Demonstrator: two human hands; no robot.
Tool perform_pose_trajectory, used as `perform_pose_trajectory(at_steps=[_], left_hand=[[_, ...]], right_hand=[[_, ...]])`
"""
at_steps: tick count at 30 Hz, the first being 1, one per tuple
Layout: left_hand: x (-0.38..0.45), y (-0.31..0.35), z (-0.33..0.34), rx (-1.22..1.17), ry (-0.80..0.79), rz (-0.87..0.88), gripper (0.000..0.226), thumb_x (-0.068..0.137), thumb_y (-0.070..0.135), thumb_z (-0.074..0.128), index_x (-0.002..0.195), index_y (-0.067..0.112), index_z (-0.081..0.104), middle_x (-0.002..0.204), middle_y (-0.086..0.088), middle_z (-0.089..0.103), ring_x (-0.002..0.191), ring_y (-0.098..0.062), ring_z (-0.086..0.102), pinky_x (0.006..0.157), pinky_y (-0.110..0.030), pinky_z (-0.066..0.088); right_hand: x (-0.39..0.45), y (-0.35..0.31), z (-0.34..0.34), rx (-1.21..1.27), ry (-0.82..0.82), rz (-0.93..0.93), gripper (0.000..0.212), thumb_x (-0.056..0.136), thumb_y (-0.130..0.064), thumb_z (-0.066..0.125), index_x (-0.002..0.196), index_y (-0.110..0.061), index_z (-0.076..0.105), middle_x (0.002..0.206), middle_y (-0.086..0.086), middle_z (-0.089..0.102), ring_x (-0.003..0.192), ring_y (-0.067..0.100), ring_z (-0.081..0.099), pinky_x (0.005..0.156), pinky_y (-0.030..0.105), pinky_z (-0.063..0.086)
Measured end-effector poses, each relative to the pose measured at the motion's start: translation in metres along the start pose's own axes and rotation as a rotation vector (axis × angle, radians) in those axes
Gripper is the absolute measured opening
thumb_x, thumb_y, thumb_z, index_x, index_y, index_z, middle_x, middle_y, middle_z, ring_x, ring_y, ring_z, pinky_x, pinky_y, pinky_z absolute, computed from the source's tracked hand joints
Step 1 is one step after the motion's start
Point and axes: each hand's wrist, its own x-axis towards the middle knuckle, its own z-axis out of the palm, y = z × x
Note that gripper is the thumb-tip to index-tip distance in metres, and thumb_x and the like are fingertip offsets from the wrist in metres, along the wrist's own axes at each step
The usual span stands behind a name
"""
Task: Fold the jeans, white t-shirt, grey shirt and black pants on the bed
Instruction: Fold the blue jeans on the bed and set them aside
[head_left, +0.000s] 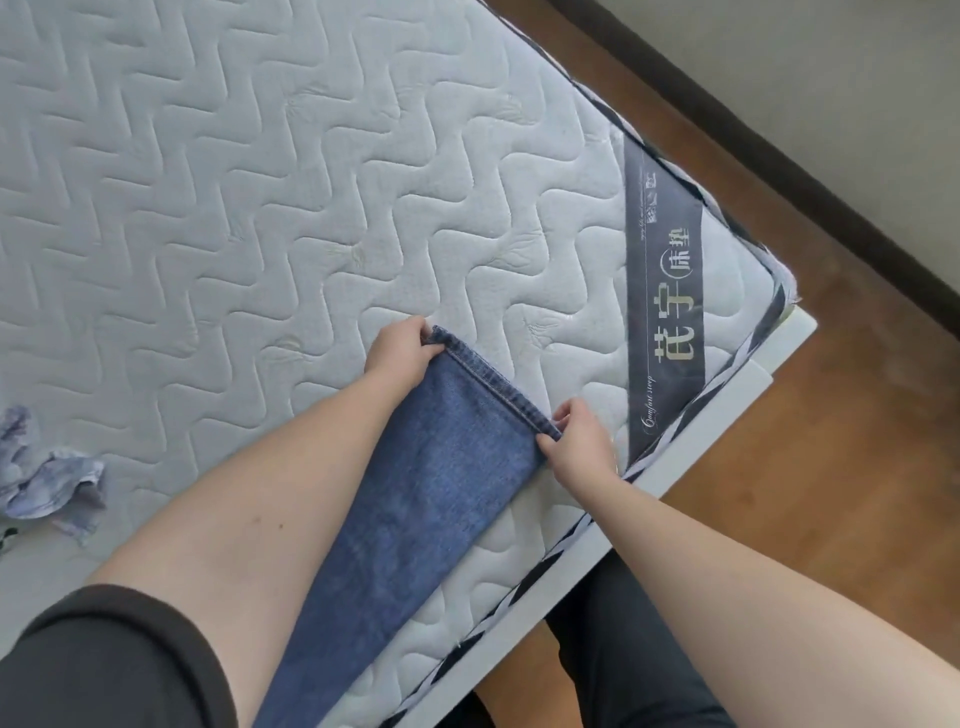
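Quilted white mattress (249, 171) on bed, wood floor (852, 467) beyond its corner. Jeans (415, 509) leg lies flat, diagonal, near mattress edge, hem at far end. Left hand (397, 358) pinches the hem's far corner; right hand (579, 447) pinches the near corner, fingers (563, 413) curled over the seam. Crumpled pale garment (47, 473) at left.
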Motion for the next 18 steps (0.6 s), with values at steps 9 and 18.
perform_pose_trajectory(at_steps=[9, 18], left_hand=[[0.009, 0.03, 0.001, -0.195, 0.023, 0.065, 0.022, 0.086, 0.017, 0.073, 0.092, 0.018, 0.052, 0.076, 0.006, 0.053, 0.072, -0.014, 0.05, 0.066, -0.027, 0.032], [0.011, 0.056, 0.008, -0.258, 0.233, 0.074, 0.03, 0.09, 0.009, 0.064, 0.119, 0.013, 0.06, 0.124, -0.011, 0.053, 0.116, -0.027, 0.051, 0.102, -0.038, 0.04]], right_hand=[[0.012, 0.006, -0.035, -0.089, -0.06, -0.069, 0.015, 0.09, -0.02, 0.063, 0.103, -0.014, 0.068, 0.108, 0.011, 0.062, 0.083, 0.022, 0.058, 0.068, 0.027, 0.038], [0.026, 0.004, -0.053, -0.159, 0.064, 0.021, 0.034, 0.091, -0.022, 0.062, 0.124, -0.017, 0.058, 0.126, 0.012, 0.05, 0.114, 0.031, 0.053, 0.095, 0.041, 0.045]])
